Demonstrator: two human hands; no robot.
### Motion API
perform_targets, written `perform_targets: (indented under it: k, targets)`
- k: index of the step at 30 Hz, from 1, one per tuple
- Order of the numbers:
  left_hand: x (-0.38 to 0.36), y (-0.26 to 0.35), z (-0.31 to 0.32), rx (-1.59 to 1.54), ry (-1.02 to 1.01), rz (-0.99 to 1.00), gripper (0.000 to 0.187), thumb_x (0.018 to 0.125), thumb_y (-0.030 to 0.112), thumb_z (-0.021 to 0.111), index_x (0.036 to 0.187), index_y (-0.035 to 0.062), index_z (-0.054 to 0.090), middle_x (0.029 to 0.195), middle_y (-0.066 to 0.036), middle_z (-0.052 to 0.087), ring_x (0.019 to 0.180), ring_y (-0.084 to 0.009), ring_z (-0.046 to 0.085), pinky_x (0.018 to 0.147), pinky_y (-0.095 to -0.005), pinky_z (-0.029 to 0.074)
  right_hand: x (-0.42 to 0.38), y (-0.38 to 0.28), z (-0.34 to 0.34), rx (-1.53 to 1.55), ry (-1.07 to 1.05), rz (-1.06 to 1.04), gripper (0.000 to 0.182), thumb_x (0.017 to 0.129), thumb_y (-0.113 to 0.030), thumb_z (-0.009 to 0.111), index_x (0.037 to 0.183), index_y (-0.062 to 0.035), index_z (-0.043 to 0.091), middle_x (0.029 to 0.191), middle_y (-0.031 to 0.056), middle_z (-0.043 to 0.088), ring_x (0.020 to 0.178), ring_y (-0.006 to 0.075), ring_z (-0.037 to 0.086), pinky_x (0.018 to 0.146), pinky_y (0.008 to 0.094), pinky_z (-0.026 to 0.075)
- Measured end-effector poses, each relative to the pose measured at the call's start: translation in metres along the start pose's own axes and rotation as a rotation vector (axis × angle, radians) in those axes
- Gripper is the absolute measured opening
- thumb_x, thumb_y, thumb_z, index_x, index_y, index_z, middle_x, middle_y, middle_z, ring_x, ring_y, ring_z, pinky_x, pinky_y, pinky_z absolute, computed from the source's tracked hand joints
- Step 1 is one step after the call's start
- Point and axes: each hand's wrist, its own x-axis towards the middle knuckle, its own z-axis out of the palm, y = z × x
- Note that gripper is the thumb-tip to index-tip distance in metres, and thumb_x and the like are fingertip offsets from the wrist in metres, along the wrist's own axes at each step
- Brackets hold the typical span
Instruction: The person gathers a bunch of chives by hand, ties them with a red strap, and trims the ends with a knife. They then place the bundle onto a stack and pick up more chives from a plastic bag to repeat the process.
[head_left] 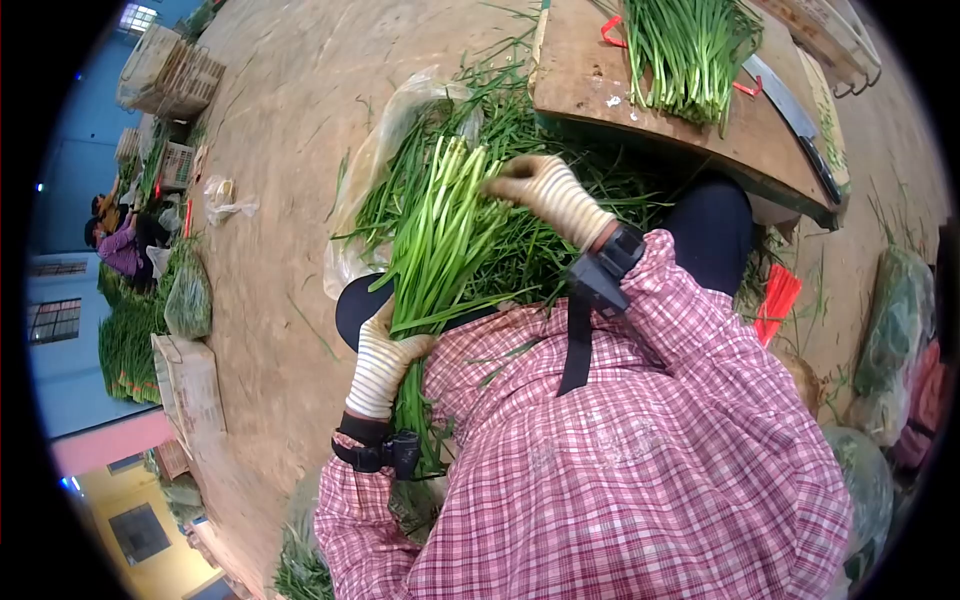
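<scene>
My left hand (385,360), in a striped glove, is wrapped round a bunch of garlic chives (445,230) near its leafy part. The bunch lies across my lap, pale stalk ends pointing away from me, leaves hanging down past my wrist. At the right edge of those stalk ends is my right hand (540,190), gloved too, with fingers curled and pressed together. What its fingertips pinch, if anything, is too small to tell. Beneath the bunch, loose chives (520,240) are heaped beside and over a clear plastic bag (350,220).
A wooden board (590,90) at upper right carries a bundle of chives (690,55), red ties and a large knife (795,115). Filled plastic bags (890,330) stand at right. Crates (170,75), more chives (130,345) and other people (125,245) are at left.
</scene>
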Motion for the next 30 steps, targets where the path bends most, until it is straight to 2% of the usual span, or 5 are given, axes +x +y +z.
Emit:
perform_targets:
  k: [7,13,21,27,30]
  targets:
    - [-0.007,0.004,-0.010,-0.030,0.013,-0.108,0.052,0.067,-0.009,0.069,0.118,-0.0033,0.060,0.104,-0.009,0.068,0.091,-0.0155,0.063,0.083,-0.0279,0.051,0.010,0.020,-0.023,0.930,0.342,-0.152,0.016,0.084,-0.019,0.069,0.090,-0.0039,0.069,0.078,0.0038,0.065,0.073,0.0113,0.059,0.063,0.0284,0.048]
    - [-0.003,-0.001,0.001,-0.020,-0.025,-0.095,0.049,0.068,-0.008,0.069,0.116,-0.0030,0.061,0.103,-0.009,0.068,0.089,-0.0157,0.064,0.082,-0.0276,0.052,0.004,0.010,-0.002,0.016,-0.037,-0.050,0.043,0.076,-0.034,0.076,0.096,0.0042,0.069,0.088,0.0135,0.070,0.078,0.0194,0.063,0.072,0.0330,0.051]
    - [-0.013,-0.005,-0.011,-0.077,0.065,-0.145,0.050,0.068,-0.006,0.069,0.117,-0.0026,0.060,0.100,-0.007,0.068,0.087,-0.0139,0.063,0.080,-0.0267,0.051,-0.007,0.001,-0.080,1.524,-0.284,-0.285,0.022,0.087,-0.011,0.063,0.100,0.0042,0.056,0.077,0.0062,0.056,0.059,0.0095,0.051,0.053,0.0170,0.043]
    - [-0.001,0.004,0.006,0.049,-0.003,0.047,0.047,0.070,-0.004,0.070,0.116,-0.0026,0.060,0.097,-0.006,0.068,0.081,-0.0116,0.061,0.075,-0.0252,0.052,0.006,-0.038,-0.012,-0.116,0.164,-0.231,0.047,0.074,-0.015,0.075,0.115,-0.0019,0.055,0.092,0.0081,0.064,0.059,0.0104,0.055,0.050,0.0247,0.047]
    - [-0.001,0.003,0.004,0.027,0.005,-0.003,0.052,0.068,-0.008,0.068,0.119,-0.0031,0.059,0.102,-0.007,0.067,0.087,-0.0124,0.062,0.081,-0.0260,0.050,0.020,-0.016,-0.009,0.108,-0.062,-0.254,0.051,0.073,-0.008,0.072,0.120,-0.0011,0.054,0.088,0.0048,0.063,0.058,0.0086,0.053,0.050,0.0244,0.045]
